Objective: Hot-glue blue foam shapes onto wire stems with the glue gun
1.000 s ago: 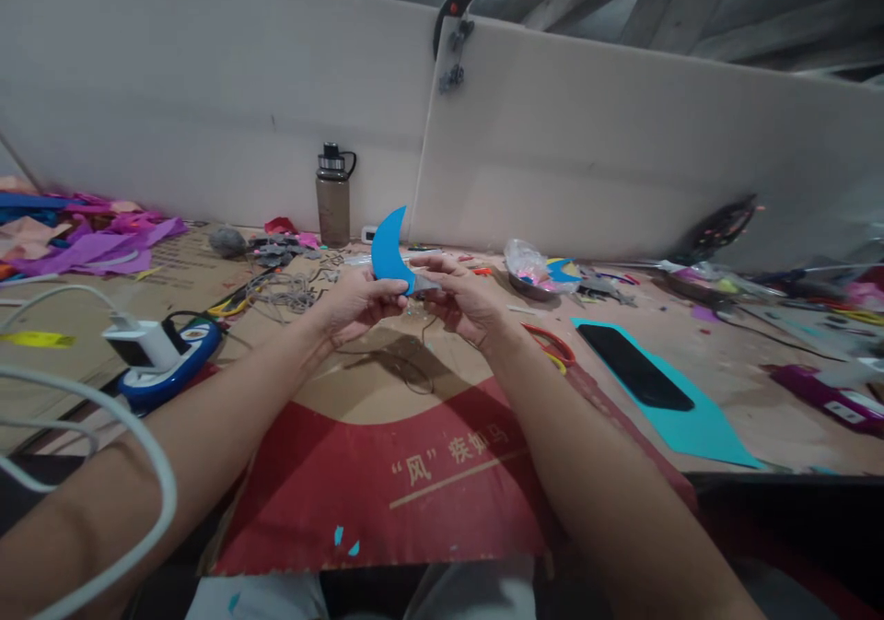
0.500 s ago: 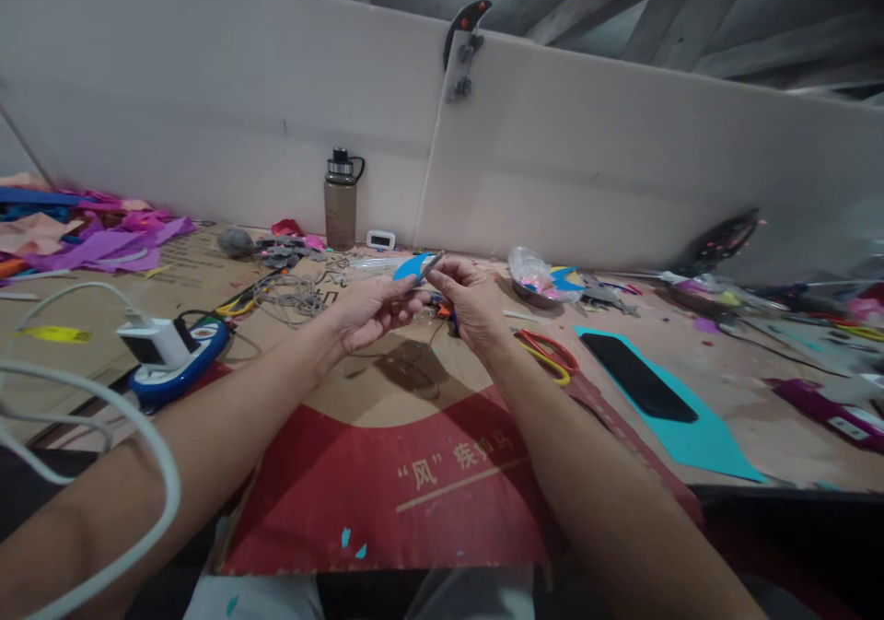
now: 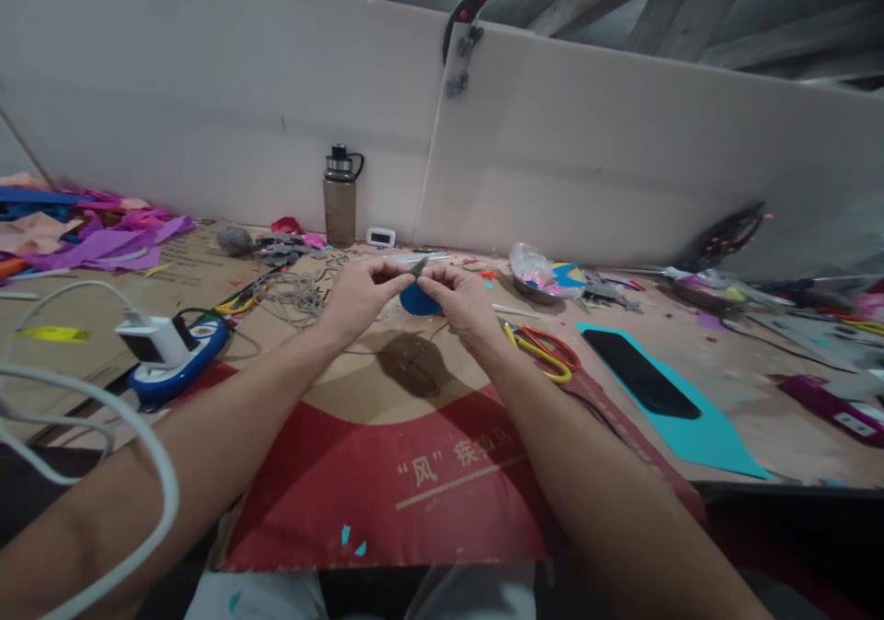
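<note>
Far to the left of the left hand (image 3: 359, 305), a heap of coloured sheets (image 3: 131, 244) is cut off by the picture's edge. Nearer, a white cable (image 3: 166, 473) is looped in front of the left forearm, its lower end cropped. To the left of the left hand, a white charger (image 3: 148, 342) is plugged into a blue power strip (image 3: 153, 391). Just beside that hand on its left, tangled grey cord (image 3: 294, 299) is seen, and behind the hand a bottle (image 3: 340, 207) is stood upright.

The left thumb and fingers are closed in a pinch on a blue piece (image 3: 416, 301), which is held in the air between both hands, its upper sides covered by the fingertips. A grey part (image 3: 419, 267) is shown above the thumbs; how it is joined cannot be made out. The right hand (image 3: 470, 305) is likewise pinched on the piece.

Below both hands, red-printed cardboard (image 3: 331, 491) is partly hidden by the forearms. Just right of the right hand, red and yellow handles (image 3: 552, 362) are seen, their front ends partly covered. Farther right, a black phone (image 3: 642, 373) is laid on a turquoise sheet (image 3: 725, 450).
</note>
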`<state>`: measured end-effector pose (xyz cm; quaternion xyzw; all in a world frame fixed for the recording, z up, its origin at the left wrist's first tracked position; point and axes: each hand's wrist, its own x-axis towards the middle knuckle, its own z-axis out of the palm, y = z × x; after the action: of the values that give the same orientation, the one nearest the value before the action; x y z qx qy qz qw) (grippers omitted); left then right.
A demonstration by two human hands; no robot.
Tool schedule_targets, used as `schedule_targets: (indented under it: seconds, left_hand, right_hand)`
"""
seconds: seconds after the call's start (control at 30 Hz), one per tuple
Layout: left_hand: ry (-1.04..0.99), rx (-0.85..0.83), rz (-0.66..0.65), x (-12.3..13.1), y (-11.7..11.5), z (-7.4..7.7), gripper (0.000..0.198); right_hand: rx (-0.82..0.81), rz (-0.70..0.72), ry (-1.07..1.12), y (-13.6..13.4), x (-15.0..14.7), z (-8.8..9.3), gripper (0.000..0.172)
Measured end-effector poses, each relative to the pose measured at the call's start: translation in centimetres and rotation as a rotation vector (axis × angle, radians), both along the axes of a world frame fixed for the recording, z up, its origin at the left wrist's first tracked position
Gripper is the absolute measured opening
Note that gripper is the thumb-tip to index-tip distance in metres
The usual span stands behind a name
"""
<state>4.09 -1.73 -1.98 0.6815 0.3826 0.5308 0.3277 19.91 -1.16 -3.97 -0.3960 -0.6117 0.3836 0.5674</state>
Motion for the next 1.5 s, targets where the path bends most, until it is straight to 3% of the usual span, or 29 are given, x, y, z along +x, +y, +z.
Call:
schedule_targets:
  seconds: [0.17, 0.23, 0.3, 0.43, 0.6, 0.73, 0.87, 1.07, 1.3, 1.5]
  left_hand:
    - [0.221, 0.311, 0.136, -0.2, -0.4, -0.1, 0.003]
    - [0.219, 0.337, 0.131, -0.3, -0.3, -0.1, 0.002]
    - [0.130, 0.263, 0.121, -0.3, -0.1, -0.2, 0.003]
    - [-0.142, 0.017, 0.012, 0.2, 0.4, -0.7, 0.021]
    - [-0.222, -0.209, -0.174, 1.1, 0.6, -2.1, 0.027]
    - [-0.304, -0.239, -0.133, 1.3, 0.9, -2.7, 0.027]
    - [-0.336, -0.167, -0.054, 1.1, 1.0, -2.4, 0.023]
    - [-0.422, -0.131, 0.041, 0.9, 1.3, -2.1, 0.020]
    - [-0.638, -0.226, -0.054, 0.0, 2.2, -1.5, 0.018]
    - [-0.694, -0.238, -0.001, -1.4, 2.9, -0.2, 0.008]
  right_hand:
    - [0.010, -0.019, 0.026, 0.1, -0.9, -0.6, 0.021]
    - [-0.022, -0.027, 0.074, -0.1, -1.3, -0.7, 0.021]
    - [-0.078, -0.032, 0.138, -0.4, -1.6, -0.6, 0.023]
    - [-0.185, -0.043, 0.266, -0.8, -1.6, -0.2, 0.030]
    - [-0.233, -0.063, 0.352, -0.9, -1.6, -0.1, 0.033]
    - [-0.212, -0.031, 0.324, -1.2, -2.1, -0.1, 0.027]
    - [-0.128, -0.035, 0.283, -1.5, -2.6, -0.2, 0.019]
    - [0.004, -0.049, 0.100, -1.5, -2.8, -0.5, 0.024]
    - [0.305, -0.068, -0.361, -1.9, -2.5, -1.0, 0.025]
    - [0.244, 0.025, -0.796, -1.5, -1.4, -0.7, 0.030]
